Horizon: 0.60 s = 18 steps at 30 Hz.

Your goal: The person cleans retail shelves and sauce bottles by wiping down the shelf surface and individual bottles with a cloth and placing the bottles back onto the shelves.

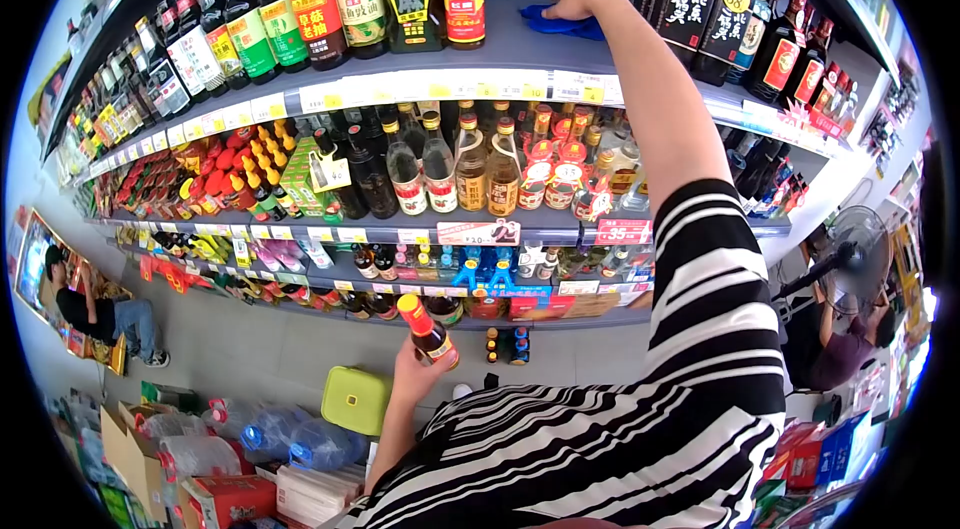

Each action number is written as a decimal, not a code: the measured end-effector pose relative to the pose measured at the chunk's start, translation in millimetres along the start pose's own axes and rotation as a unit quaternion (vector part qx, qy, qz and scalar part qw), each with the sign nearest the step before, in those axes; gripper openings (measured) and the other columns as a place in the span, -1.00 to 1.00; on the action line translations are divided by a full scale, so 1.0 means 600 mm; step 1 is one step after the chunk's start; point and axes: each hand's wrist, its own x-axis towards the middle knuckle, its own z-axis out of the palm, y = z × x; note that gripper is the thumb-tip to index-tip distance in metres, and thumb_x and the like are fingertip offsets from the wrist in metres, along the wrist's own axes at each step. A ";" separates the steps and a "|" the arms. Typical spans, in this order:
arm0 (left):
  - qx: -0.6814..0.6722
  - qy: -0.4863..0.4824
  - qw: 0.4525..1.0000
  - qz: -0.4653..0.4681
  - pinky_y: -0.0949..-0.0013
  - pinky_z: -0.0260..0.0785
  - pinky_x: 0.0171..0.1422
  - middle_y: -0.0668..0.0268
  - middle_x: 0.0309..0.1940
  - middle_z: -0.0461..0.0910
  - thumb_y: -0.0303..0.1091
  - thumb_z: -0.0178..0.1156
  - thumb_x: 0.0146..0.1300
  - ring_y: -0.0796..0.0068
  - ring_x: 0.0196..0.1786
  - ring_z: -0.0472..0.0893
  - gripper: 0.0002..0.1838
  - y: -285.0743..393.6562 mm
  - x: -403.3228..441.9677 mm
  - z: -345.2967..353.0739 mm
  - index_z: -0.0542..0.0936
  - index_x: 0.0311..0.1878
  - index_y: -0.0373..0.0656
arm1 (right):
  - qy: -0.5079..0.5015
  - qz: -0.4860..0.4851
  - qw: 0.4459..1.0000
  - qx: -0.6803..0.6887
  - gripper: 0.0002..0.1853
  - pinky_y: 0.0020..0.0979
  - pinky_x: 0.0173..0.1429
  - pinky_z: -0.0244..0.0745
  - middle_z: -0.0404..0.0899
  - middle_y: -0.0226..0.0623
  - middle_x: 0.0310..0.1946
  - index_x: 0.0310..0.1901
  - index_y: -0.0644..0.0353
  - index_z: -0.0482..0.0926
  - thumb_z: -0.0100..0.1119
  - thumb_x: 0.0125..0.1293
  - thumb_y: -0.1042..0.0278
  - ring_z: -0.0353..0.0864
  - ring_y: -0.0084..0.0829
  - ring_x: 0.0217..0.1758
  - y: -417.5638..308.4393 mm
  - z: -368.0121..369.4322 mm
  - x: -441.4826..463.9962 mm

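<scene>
Far left of frame: a seated person (90,311) is seen beside a framed panel. Lower left: clear and blue plastic jugs (325,443) are gathered on the floor, with a lime-green stool (356,401) just to their right. Upper left: a row of dark sauce bottles (312,14) is lined up along the top shelf (515,53), ended by a red-capped bottle (465,4).

Lower centre: a small dark bottle (432,337) with a red-and-yellow cap is grasped in the left hand (411,372) — fingers wrapped around it, bottle tilted, held clear of the shelves. Mid-frame, glass bottles (437,164) are stood on the shelf below.

Upper centre-right: the right hand (580,2) is laid on a blue cloth (562,26) on the top shelf — whether the cloth is gripped or only pressed cannot be told. Right of it, black boxes (688,14) with round yellow price tags are stacked upright. Far right: a fan (852,259) is partly seen.
</scene>
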 end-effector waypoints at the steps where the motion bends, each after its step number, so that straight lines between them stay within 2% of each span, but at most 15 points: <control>1: -0.010 0.006 1.000 0.002 0.44 0.36 0.04 0.40 -0.19 0.55 -0.38 0.39 0.03 0.58 -0.12 0.52 -0.52 -0.004 0.002 -0.002 0.44 0.02 -0.19 | -0.032 0.014 0.999 -0.014 -0.31 -0.25 0.38 0.18 0.35 -0.11 0.24 0.26 0.07 0.36 0.15 0.17 -0.15 0.30 -0.13 0.32 0.001 -0.004 -0.004; 2: -0.021 0.013 1.000 0.003 0.45 0.38 0.02 0.39 -0.19 0.55 -0.39 0.39 0.02 0.58 -0.14 0.53 -0.53 -0.007 0.005 -0.001 0.45 0.01 -0.20 | -0.066 0.027 0.997 -0.028 -0.35 -0.25 0.37 0.20 0.37 -0.13 0.23 0.23 0.08 0.40 0.17 0.18 -0.10 0.32 -0.14 0.31 0.003 -0.007 -0.006; 3: -0.023 0.011 1.000 -0.019 0.45 0.38 0.01 0.39 -0.20 0.55 -0.40 0.39 0.02 0.58 -0.15 0.53 -0.53 -0.006 -0.012 -0.048 0.44 0.01 -0.21 | -0.063 0.007 0.998 -0.027 -0.39 -0.25 0.35 0.22 0.39 -0.12 0.21 0.21 0.09 0.42 0.16 0.19 -0.07 0.34 -0.13 0.30 -0.033 0.016 -0.001; 5: -0.043 0.009 0.999 -0.030 0.45 0.38 0.00 0.38 -0.20 0.55 -0.40 0.40 0.02 0.60 -0.15 0.53 -0.53 -0.016 -0.006 -0.058 0.44 0.00 -0.22 | -0.028 -0.037 0.998 -0.045 -0.46 -0.24 0.32 0.25 0.43 -0.11 0.18 0.17 0.11 0.46 0.15 0.22 -0.01 0.37 -0.11 0.26 -0.029 0.015 0.007; 6: -0.010 0.001 1.000 -0.024 0.44 0.38 0.01 0.37 -0.21 0.55 -0.40 0.40 0.02 0.60 -0.15 0.52 -0.54 -0.022 0.003 -0.068 0.45 -0.01 -0.23 | 0.033 -0.030 0.998 -0.035 -0.51 -0.22 0.28 0.29 0.46 -0.08 0.13 0.13 0.14 0.49 0.14 0.24 0.04 0.41 -0.10 0.22 -0.021 0.020 0.017; 7: -0.008 -0.004 1.000 -0.024 0.44 0.38 0.00 0.37 -0.21 0.55 -0.40 0.40 0.02 0.59 -0.15 0.52 -0.54 -0.021 0.004 -0.070 0.45 -0.02 -0.23 | 0.081 -0.021 0.996 -0.021 -0.50 -0.21 0.26 0.32 0.49 -0.04 0.09 0.12 0.15 0.50 0.13 0.24 0.00 0.44 -0.07 0.19 -0.010 0.024 0.031; 9: 0.001 -0.014 1.000 -0.020 0.44 0.38 0.00 0.36 -0.21 0.55 -0.40 0.40 0.02 0.59 -0.16 0.52 -0.55 -0.013 0.019 -0.080 0.46 -0.03 -0.23 | 0.252 -0.004 0.964 0.087 -0.50 -0.19 0.17 0.38 0.53 0.04 -0.02 0.05 0.24 0.52 0.04 0.29 -0.04 0.49 0.03 0.08 0.007 0.004 0.022; 10: -0.016 -0.014 1.000 -0.015 0.44 0.38 0.00 0.35 -0.22 0.55 -0.40 0.40 0.02 0.58 -0.16 0.52 -0.56 -0.024 0.024 -0.081 0.46 -0.04 -0.22 | 0.302 -0.042 0.934 0.186 -0.49 -0.15 0.10 0.43 0.59 0.07 -0.14 -0.05 0.32 0.55 0.02 0.30 -0.05 0.57 0.01 -0.03 0.033 -0.001 0.020; 11: -0.016 -0.023 0.999 -0.025 0.43 0.39 0.00 0.36 -0.22 0.54 -0.41 0.39 0.02 0.59 -0.16 0.52 -0.57 -0.014 0.028 -0.080 0.46 -0.05 -0.22 | 0.292 0.032 0.881 0.370 -0.69 -0.10 0.05 0.47 0.59 -0.21 -0.23 -0.05 0.11 0.51 0.09 0.31 0.10 0.56 -0.33 -0.19 0.006 -0.043 -0.046; 12: -0.028 -0.043 0.998 -0.036 0.43 0.39 0.00 0.37 -0.22 0.54 -0.42 0.39 0.02 0.60 -0.16 0.52 -0.58 -0.009 0.034 -0.081 0.46 -0.06 -0.21 | 0.365 0.017 0.843 0.395 -0.72 -0.19 -0.16 0.51 0.59 -0.22 -0.35 -0.12 0.15 0.51 0.05 0.33 0.11 0.56 -0.34 -0.25 0.005 -0.059 -0.081; 13: -0.051 -0.057 0.996 -0.041 0.43 0.39 0.01 0.37 -0.22 0.54 -0.43 0.39 0.01 0.61 -0.16 0.51 -0.58 -0.023 0.039 -0.083 0.46 -0.06 -0.21 | 0.382 0.010 0.767 0.516 -0.74 -0.23 -0.18 0.51 0.58 -0.23 -0.36 -0.14 0.16 0.50 0.05 0.34 0.15 0.56 -0.37 -0.28 -0.004 -0.078 -0.117; 15: -0.034 -0.070 0.996 -0.032 0.42 0.38 0.04 0.37 -0.19 0.54 -0.46 0.37 0.03 0.60 -0.13 0.51 -0.57 -0.016 0.040 -0.084 0.45 -0.03 -0.21 | 0.398 0.027 0.563 0.724 -0.79 -0.31 -0.22 0.51 0.56 -0.27 -0.39 -0.17 0.19 0.47 0.04 0.35 0.22 0.55 -0.43 -0.33 -0.043 -0.105 -0.221; 17: -0.035 -0.077 0.996 -0.014 0.42 0.37 0.06 0.36 -0.16 0.53 -0.47 0.36 0.05 0.59 -0.10 0.51 -0.55 0.000 0.070 -0.086 0.43 0.02 -0.23 | 0.359 -0.086 0.619 0.694 -0.70 -0.20 -0.02 0.37 0.54 -0.24 -0.24 -0.12 0.19 0.51 0.11 0.26 0.14 0.50 -0.36 -0.13 -0.036 -0.110 -0.331; 18: -0.008 -0.088 0.995 -0.036 0.41 0.37 0.09 0.33 -0.12 0.54 -0.49 0.34 0.06 0.58 -0.07 0.52 -0.53 -0.003 0.070 -0.091 0.41 0.04 -0.25 | 0.331 -0.142 0.642 0.677 -0.65 -0.15 0.08 0.30 0.53 -0.22 -0.16 -0.10 0.19 0.53 0.14 0.21 0.11 0.48 -0.32 -0.04 -0.022 -0.110 -0.388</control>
